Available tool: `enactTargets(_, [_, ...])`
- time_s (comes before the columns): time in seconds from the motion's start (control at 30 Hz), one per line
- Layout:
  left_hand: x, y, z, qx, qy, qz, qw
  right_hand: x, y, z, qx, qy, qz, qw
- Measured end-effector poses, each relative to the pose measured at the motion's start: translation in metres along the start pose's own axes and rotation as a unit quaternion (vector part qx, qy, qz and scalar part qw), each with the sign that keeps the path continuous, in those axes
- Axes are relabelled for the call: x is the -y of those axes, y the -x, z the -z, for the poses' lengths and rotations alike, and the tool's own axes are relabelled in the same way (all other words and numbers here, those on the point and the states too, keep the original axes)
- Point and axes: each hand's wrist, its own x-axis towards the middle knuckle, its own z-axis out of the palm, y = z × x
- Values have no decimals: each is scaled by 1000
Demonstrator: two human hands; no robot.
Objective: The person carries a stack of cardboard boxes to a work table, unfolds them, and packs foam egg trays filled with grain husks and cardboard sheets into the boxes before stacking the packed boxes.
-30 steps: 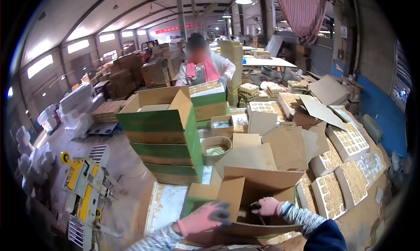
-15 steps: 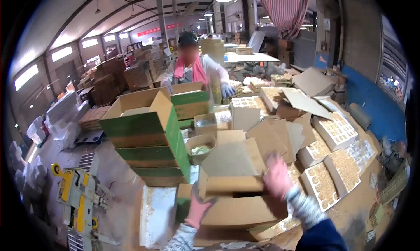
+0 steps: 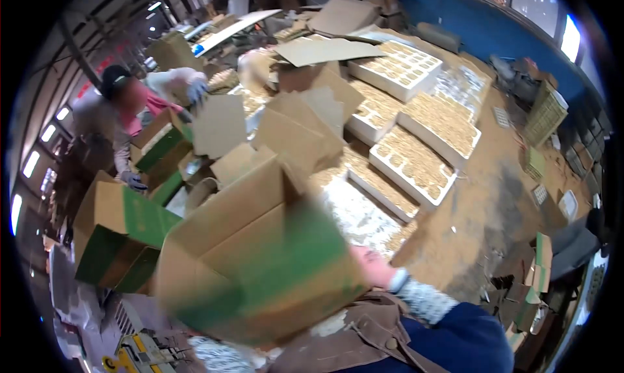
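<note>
A brown cardboard box (image 3: 260, 256) with a green band is tilted in front of my body, its open top facing away and up; motion blurs it. My right hand (image 3: 373, 267), in a pink glove, grips the box at its right edge, with the fingertips partly hidden. On the left, only my patterned sleeve (image 3: 221, 355) shows below the box; my left hand is hidden. Beyond the box lie loose cardboard flaps (image 3: 299, 129). Right of them are white foam trays (image 3: 416, 165) filled with tan, grainy material.
Stacked green-banded boxes (image 3: 123, 226) stand at the left. A co-worker (image 3: 130, 106) in gloves leans over the far left side, one hand near these boxes. A blue wall (image 3: 422, 18) runs along the back. Cardboard scraps (image 3: 530, 282) and crates (image 3: 545, 113) lie at the right.
My view has turned right and down. The box has been lifted and tilted toward my body, with my right hand now at its edge. My left hand has gone out of sight.
</note>
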Motion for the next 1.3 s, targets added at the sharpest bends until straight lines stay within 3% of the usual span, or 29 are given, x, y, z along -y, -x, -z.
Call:
enactTargets(0.03, [5,-6,14,10,11,58,998,3,-4,-8,-33,33,24,999])
enactTargets(0.1, [31,-22,50,6,1,141,990,-15,-3,-12,15,91,53,994])
enactTargets(0.13, [100,-46,118,-76,-73,90,990,-22,-4,1,-34,98,7,995])
enactTargets(0.17, [77,-41,90,-95,-202,78,972,-29,-3,22,-84,104,-41,990])
enactTargets(0.2, [32,-30,34,-111,-325,61,937,-40,5,50,-177,83,-184,963])
enactTargets(0.23, [9,-26,2,-125,-440,42,888,-82,20,58,-316,169,-246,901])
enactTargets(0.27, [17,-29,1,-126,-448,5,885,-118,21,81,-463,-37,-368,805])
enactTargets(0.33, [33,-40,9,-131,-463,-74,874,-206,28,128,-560,-292,-339,698])
enactTargets(0.37, [31,-41,14,-125,-409,-27,904,-221,33,145,-529,-447,-362,623])
enactTargets(0.43, [30,-44,16,-115,-282,64,950,-301,24,125,-437,-529,-251,682])
enactTargets(0.47, [29,-53,11,-112,-209,98,966,-237,3,139,-480,-460,-253,703])
enactTargets(0.5, [28,-55,8,-130,-225,74,963,-246,2,130,-495,-431,-278,701])
enactTargets(0.57, [29,-44,5,-171,-261,38,949,-190,2,120,-513,-422,-247,705])
enactTargets(0.63, [35,-46,23,-108,-356,-28,928,-166,21,105,-461,-576,-275,617])
enactTargets(0.7, [52,-53,41,-75,-434,-100,892,-88,25,125,-431,-655,-275,557])
enactTargets(0.73, [70,-55,52,-118,-414,-80,899,-65,27,129,-402,-621,-276,614])
enactTargets(0.77, [52,-50,34,-90,-415,-105,899,-68,32,126,-386,-599,-240,659])
enactTargets(0.8, [35,-45,16,-61,-415,-130,898,-48,31,139,-341,-512,-236,752])
enactTargets(0.87, [14,-48,-8,-69,-264,-113,955,7,26,164,-312,-498,-230,775])
enactTargets(0.9, [9,-52,-11,-54,-258,-95,960,34,18,174,-302,-498,-208,786])
enactTargets(0.97, [8,-64,-12,-35,-221,-43,974,71,10,182,-199,-330,-154,910])
enactTargets(1.0, [-6,-59,-24,-71,-378,-109,917,102,-3,185,-163,-533,-221,800])
enactTargets(1.03, [16,-74,-16,-67,-430,-92,896,103,-5,179,-89,-286,-42,953])
enactTargets(1.07, [-4,-57,-35,-7,-89,-39,995,104,-7,174,-119,-27,152,981])
enactTargets(1.13, [-20,-40,-44,68,278,37,958,139,-36,167,-15,-85,169,982])
enactTargets(1.2, [11,-50,-15,90,309,78,944,165,-66,163,92,-118,183,972])
enactTargets(1.23, [32,-55,-3,103,327,99,934,162,-76,153,151,-265,65,950])
enactTargets(1.27, [54,-58,5,115,347,119,923,171,-84,145,113,-304,0,946])
enactTargets(1.3, [69,-57,6,50,223,51,972,177,-95,137,74,-343,-62,935])
